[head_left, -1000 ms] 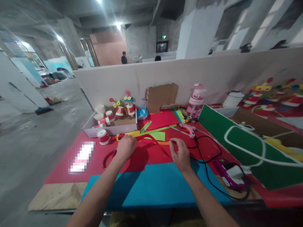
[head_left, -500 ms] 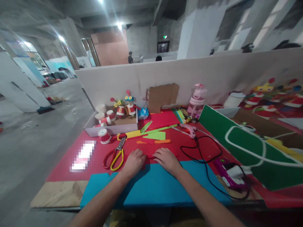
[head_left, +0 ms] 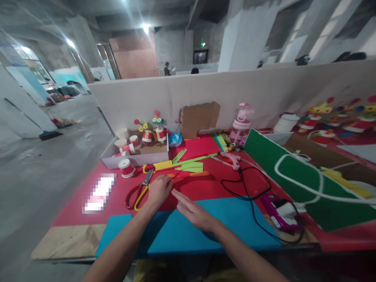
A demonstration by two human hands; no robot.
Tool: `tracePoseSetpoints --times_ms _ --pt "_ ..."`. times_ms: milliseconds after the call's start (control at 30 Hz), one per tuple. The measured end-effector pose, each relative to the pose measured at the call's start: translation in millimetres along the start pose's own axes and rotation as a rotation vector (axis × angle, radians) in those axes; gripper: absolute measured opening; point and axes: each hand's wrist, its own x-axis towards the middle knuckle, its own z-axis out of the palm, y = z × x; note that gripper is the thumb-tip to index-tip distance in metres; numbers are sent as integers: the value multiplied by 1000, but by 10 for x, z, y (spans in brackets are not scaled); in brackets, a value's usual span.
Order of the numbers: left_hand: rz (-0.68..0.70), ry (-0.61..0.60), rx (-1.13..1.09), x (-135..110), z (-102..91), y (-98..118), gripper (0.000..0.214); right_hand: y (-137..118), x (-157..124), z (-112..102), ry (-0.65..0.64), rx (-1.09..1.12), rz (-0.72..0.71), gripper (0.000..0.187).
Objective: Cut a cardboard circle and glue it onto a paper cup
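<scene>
My left hand (head_left: 160, 192) is closed, its fingers curled together over the red sheet on the table, just right of the scissors. What sits between its fingertips is hard to make out; it may be red paper. My right hand (head_left: 192, 209) is open, fingers straight and together, slanting toward the left hand at the edge of the blue sheet (head_left: 235, 223). The scissors (head_left: 143, 190), with one red and one yellow handle loop, lie beside my left wrist. Beyond the hands lie green paper strips (head_left: 190, 167), an orange strip (head_left: 199, 173) and a yellow piece (head_left: 163, 165).
A white box (head_left: 141, 159) holds paper cups and two cup figures; another cup (head_left: 126, 167) stands before it. A pink glue gun (head_left: 231, 159), black cable, purple power strip (head_left: 280, 213) and green board (head_left: 276, 172) occupy the right. A white partition (head_left: 141, 94) closes off the back.
My right hand has shifted left and turned on its edge, fingers straightened. My left hand has moved slightly left and up. The view has shifted a little.
</scene>
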Motion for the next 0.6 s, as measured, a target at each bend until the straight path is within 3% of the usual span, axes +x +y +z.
tracePoseSetpoints --times_ms 100,167,200,267,367,500,600 --pt "70 62 68 17 -77 -3 28 -1 131 -104 262 42 -1 37" --pt "150 46 160 -10 -66 21 30 84 154 -205 470 -103 49 32" --pt "198 18 204 -32 -38 42 30 135 150 -249 511 -202 47 30" --pt "289 -45 263 -85 51 93 26 222 130 -305 452 -393 -4 33" --pt "403 -117 275 -161 193 137 20 302 115 -299 259 -545 -46 44" --pt "439 -145 243 -216 280 83 22 410 138 -224 102 -520 -34 18" --pt "415 -123 169 -221 275 31 26 520 151 -211 107 -422 -17 16"
